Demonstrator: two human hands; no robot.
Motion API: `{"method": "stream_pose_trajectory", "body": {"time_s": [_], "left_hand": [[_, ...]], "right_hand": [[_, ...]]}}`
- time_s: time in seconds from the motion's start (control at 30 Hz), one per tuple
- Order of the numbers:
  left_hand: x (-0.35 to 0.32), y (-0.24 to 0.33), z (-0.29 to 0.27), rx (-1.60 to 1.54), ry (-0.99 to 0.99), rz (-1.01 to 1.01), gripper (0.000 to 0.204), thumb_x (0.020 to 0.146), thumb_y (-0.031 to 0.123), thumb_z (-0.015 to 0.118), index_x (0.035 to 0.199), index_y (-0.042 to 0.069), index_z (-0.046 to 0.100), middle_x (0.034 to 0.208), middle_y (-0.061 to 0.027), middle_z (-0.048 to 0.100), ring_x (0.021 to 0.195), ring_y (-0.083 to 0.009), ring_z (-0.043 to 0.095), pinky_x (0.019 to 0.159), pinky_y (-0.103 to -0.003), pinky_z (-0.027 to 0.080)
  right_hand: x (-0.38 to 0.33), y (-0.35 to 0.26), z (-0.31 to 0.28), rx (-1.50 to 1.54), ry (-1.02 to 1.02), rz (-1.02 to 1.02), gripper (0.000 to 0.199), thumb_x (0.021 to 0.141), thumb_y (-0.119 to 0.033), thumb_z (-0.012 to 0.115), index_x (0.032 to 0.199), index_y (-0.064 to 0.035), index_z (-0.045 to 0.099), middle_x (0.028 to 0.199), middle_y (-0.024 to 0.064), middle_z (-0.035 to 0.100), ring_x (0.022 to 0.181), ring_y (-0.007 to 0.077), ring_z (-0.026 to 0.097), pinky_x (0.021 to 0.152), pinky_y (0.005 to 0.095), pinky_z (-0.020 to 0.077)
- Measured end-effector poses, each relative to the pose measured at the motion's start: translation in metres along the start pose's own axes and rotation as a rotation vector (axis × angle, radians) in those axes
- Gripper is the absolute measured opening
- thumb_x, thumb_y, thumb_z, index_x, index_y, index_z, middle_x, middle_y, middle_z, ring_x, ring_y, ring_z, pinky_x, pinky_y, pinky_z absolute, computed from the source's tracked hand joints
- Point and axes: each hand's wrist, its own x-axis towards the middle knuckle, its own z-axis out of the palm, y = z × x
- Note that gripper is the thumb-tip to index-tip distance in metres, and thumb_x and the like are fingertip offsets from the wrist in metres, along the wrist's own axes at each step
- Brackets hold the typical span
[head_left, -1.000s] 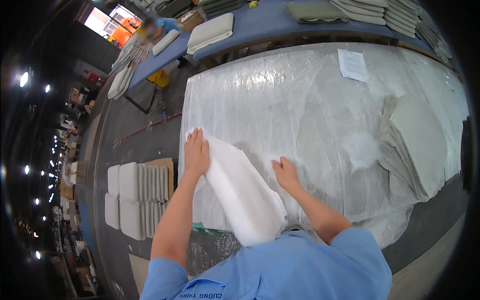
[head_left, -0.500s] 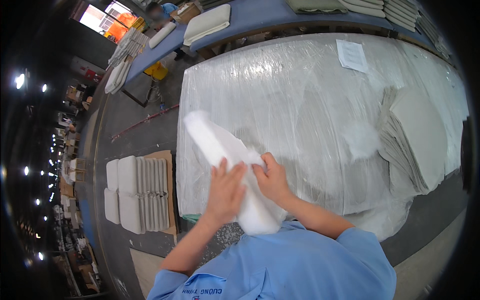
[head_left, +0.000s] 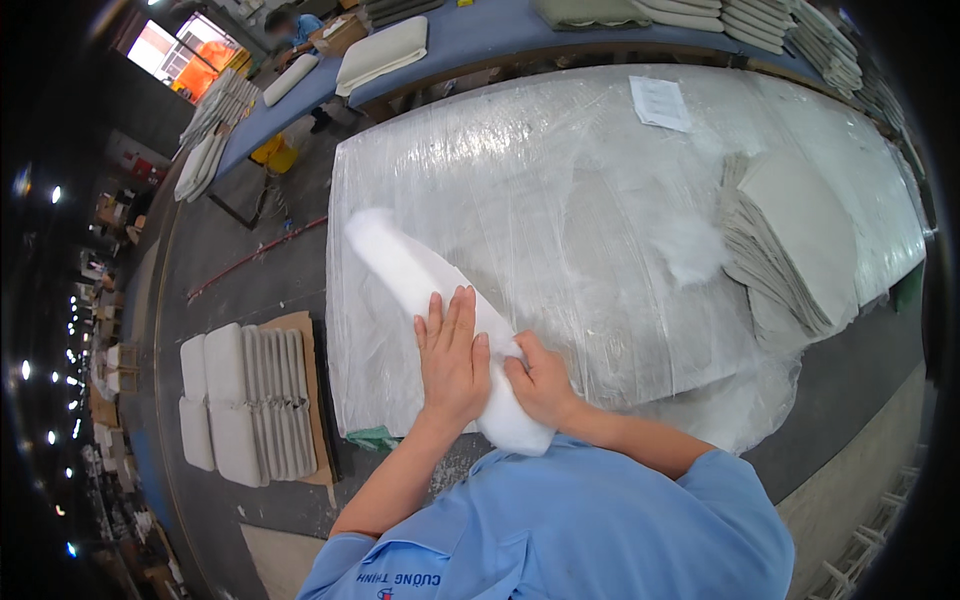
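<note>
A long strip of fluffy white wadding [head_left: 390,262] lies folded lengthwise, slanting from the front of a plastic-wrapped stack [head_left: 420,160] toward my body. A thin, pale edge, perhaps fabric, shows along its right side. My left hand [head_left: 452,358] rests flat on the wadding, its fingers stretched out and holding nothing. Just to the right, my right hand [head_left: 545,380] is closed on the wadding's edge, thumb up. The wadding's near end hangs over by my blue shirt. What lies inside the fold is hidden.
On the wrapped stack's right lie a pile of grey fabric pieces [head_left: 800,240] and a loose white tuft [head_left: 690,250]; a paper sheet [head_left: 660,104] is farther back. Grey cushions [head_left: 235,385] stand on the left floor. Beyond are blue tables [head_left: 480,45] and a person [head_left: 295,30].
My left hand has moved slightly and now lies flat with fingers closer together. My right hand stays on the wadding's edge. The whole view has shifted a little.
</note>
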Motion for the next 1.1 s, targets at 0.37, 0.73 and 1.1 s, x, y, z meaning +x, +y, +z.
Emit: {"method": "stream_pose_trajectory", "body": {"time_s": [0.37, 0.73, 1.1], "left_hand": [[-0.014, -0.018, 0.001, -0.073, 0.097, 0.064, 0.064, 0.102, 0.025, 0.050, 0.160, 0.001, 0.036, 0.162, -0.0250, 0.040, 0.153, -0.0517, 0.025, 0.123, -0.066, 0.011], [-0.022, -0.021, -0.006, -0.083, 0.050, 0.070, 0.068, 0.100, 0.023, 0.051, 0.162, 0.001, 0.032, 0.167, -0.0270, 0.029, 0.155, -0.0515, 0.020, 0.124, -0.064, 0.009], [-0.011, -0.012, -0.007, -0.096, -0.008, 0.041, 0.065, 0.101, 0.025, 0.054, 0.161, 0.006, 0.038, 0.167, -0.0284, 0.028, 0.155, -0.0520, 0.021, 0.123, -0.066, 0.011]], "right_hand": [[-0.001, -0.004, 0.024, -0.181, 0.121, 0.006, 0.022, 0.096, -0.022, 0.067, 0.107, -0.0046, 0.061, 0.081, 0.0259, 0.069, 0.076, 0.0469, 0.069, 0.065, 0.0520, 0.0506], [0.164, -0.028, 0.091, -0.110, 0.036, -0.133, 0.032, 0.097, -0.032, 0.066, 0.110, -0.0027, 0.062, 0.089, 0.0269, 0.071, 0.081, 0.0455, 0.070, 0.072, 0.0510, 0.0520], [0.284, -0.029, 0.145, -0.200, -0.052, -0.236, 0.027, 0.098, -0.028, 0.062, 0.107, -0.0026, 0.057, 0.086, 0.0286, 0.070, 0.083, 0.0500, 0.068, 0.075, 0.0566, 0.0521]]}}
